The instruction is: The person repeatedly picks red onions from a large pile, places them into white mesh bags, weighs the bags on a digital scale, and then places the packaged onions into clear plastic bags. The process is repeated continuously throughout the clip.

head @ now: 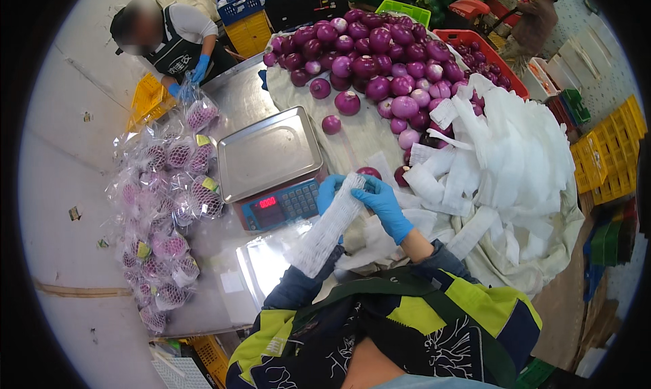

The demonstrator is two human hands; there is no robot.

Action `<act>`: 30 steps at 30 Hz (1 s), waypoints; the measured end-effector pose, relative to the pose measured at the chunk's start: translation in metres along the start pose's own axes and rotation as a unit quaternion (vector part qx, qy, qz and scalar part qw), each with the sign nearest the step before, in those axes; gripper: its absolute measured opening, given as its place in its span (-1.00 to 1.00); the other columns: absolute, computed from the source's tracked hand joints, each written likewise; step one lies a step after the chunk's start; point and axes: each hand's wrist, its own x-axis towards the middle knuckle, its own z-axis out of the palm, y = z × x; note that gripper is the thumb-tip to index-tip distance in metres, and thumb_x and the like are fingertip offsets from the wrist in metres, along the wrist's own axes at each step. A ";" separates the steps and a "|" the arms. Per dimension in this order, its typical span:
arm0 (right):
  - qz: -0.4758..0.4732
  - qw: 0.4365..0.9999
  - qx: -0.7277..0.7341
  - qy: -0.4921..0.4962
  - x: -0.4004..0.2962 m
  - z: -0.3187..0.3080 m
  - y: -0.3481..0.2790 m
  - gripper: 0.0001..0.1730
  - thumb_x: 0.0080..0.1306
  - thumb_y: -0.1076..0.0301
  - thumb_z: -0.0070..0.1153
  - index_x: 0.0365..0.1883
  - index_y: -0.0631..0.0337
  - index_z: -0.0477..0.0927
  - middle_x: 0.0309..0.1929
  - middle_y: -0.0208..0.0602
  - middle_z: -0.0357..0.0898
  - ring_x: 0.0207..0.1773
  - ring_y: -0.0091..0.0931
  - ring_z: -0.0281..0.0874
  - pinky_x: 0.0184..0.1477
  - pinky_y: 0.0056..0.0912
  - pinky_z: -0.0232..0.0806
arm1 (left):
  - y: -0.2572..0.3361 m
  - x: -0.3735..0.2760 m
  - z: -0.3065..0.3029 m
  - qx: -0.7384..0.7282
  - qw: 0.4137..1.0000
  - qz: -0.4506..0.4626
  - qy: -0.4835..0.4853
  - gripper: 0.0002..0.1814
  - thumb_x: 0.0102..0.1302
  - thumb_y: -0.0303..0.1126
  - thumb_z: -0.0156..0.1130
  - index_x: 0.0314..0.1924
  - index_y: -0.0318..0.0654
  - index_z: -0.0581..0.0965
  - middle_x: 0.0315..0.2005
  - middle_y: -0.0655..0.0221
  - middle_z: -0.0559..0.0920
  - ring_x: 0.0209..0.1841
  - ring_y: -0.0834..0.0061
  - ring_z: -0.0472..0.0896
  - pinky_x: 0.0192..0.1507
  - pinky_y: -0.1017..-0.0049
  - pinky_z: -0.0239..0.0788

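Both of my hands wear blue gloves and hold one white foam net sleeve [325, 226] near its upper end. My left hand [329, 193] is at the sleeve's left side, partly hidden behind it. My right hand [381, 203] pinches its upper right edge. Just beyond my fingers lies a red onion [370, 173], partly covered by my right hand. A large heap of peeled red onions [379, 86] rests on a pale cloth farther back. To the right is a pile of white foam net sleeves [513, 160]. A digital scale with a bare steel pan [269, 155] stands left of my hands.
Bagged onions in foam nets [170, 201] cover the table's left side. A co-worker [178, 43] in blue gloves handles a bag at the back left. A red crate of onions [519, 86] stands behind the heap. Yellow crates [613, 150] are at the right; another person [534, 23] is farther off.
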 end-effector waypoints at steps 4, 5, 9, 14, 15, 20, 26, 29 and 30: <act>0.021 0.996 0.090 -0.017 0.020 -0.023 0.015 -0.72 0.34 0.34 0.21 -0.02 0.23 0.65 -0.19 -0.50 0.63 -0.20 -0.68 0.49 -0.08 -0.57 0.35 | 0.018 0.018 0.007 -0.160 0.982 -0.104 0.007 -0.84 0.41 -0.36 0.18 -0.13 -0.23 0.41 -0.39 0.44 0.54 -0.38 0.63 0.49 -0.29 0.61 0.38; 0.011 0.993 0.112 -0.026 0.025 -0.029 0.013 -0.76 0.35 0.34 0.20 -0.06 0.23 0.67 -0.20 -0.50 0.64 -0.19 -0.67 0.50 -0.07 -0.56 0.36 | 0.020 0.027 0.003 -0.186 0.975 -0.122 0.008 -0.83 0.43 -0.33 0.16 -0.13 -0.22 0.39 -0.39 0.42 0.53 -0.37 0.61 0.50 -0.28 0.62 0.38; 0.044 0.897 0.430 -0.092 0.050 -0.051 0.005 -0.82 0.46 0.29 0.05 -0.10 0.17 0.60 -0.12 -0.38 0.64 -0.10 -0.50 0.59 0.05 -0.41 0.43 | 0.000 0.050 -0.001 -0.461 0.835 -0.296 -0.055 -0.63 0.47 -0.26 0.10 0.16 -0.30 0.38 -0.06 0.26 0.58 -0.09 0.42 0.61 0.03 0.40 0.52; 0.171 0.805 0.535 -0.193 0.090 -0.108 -0.001 -0.77 0.47 0.24 0.03 -0.07 0.20 0.54 -0.12 -0.31 0.63 0.00 -0.41 0.56 0.18 -0.35 0.34 | -0.012 0.044 0.033 -0.215 0.901 -0.337 -0.170 -0.68 0.35 -0.44 0.19 0.09 -0.29 0.50 -0.09 0.39 0.62 -0.11 0.58 0.59 -0.08 0.56 0.46; 0.144 0.895 0.391 -0.160 0.092 -0.108 -0.018 -0.78 0.46 0.26 0.04 -0.08 0.22 0.54 -0.13 -0.33 0.62 -0.01 -0.44 0.55 0.16 -0.37 0.35 | -0.005 0.055 0.040 -0.052 0.944 -0.277 -0.172 -0.76 0.32 -0.49 0.22 -0.01 -0.26 0.55 -0.17 0.45 0.64 -0.16 0.64 0.58 -0.13 0.58 0.45; -0.201 0.957 -0.191 0.083 0.204 -0.155 -0.018 -0.79 0.20 0.53 0.12 -0.17 0.21 0.57 -0.31 -0.31 0.60 -0.22 -0.58 0.50 -0.12 -0.41 0.39 | -0.033 0.176 0.080 -0.301 0.940 -0.146 0.061 -0.93 0.32 -0.51 0.16 -0.24 -0.18 0.46 -0.35 0.46 0.56 -0.30 0.59 0.56 -0.15 0.48 0.46; -0.145 0.811 -0.545 0.154 0.379 -0.131 -0.109 -0.42 0.22 0.28 0.12 0.26 -0.02 0.43 -0.02 -0.02 0.54 -0.08 -0.10 0.63 -0.05 -0.11 0.47 | -0.100 0.331 0.104 -0.431 0.874 -0.217 0.060 -0.68 0.47 -0.26 0.00 0.09 -0.26 0.51 -0.05 0.28 0.64 -0.03 0.34 0.62 0.06 0.34 0.48; -0.098 0.791 -0.588 0.139 0.436 -0.138 -0.088 -0.36 0.20 0.04 0.17 0.28 -0.16 0.41 -0.04 0.04 0.50 -0.13 -0.08 0.64 -0.09 -0.02 0.47 | -0.116 0.367 0.110 -0.382 0.896 -0.220 0.057 -0.59 0.49 -0.19 -0.03 0.18 -0.27 0.48 0.05 0.24 0.62 0.03 0.26 0.61 0.13 0.26 0.46; -0.128 0.786 -0.591 0.128 0.446 -0.136 -0.083 -0.34 0.19 -0.02 0.18 0.28 -0.20 0.41 -0.04 0.05 0.49 -0.16 -0.08 0.65 -0.10 0.00 0.47 | -0.123 0.369 0.109 -0.361 0.904 -0.217 0.067 -0.58 0.51 -0.17 -0.03 0.20 -0.25 0.47 0.07 0.23 0.62 0.03 0.22 0.61 0.14 0.22 0.46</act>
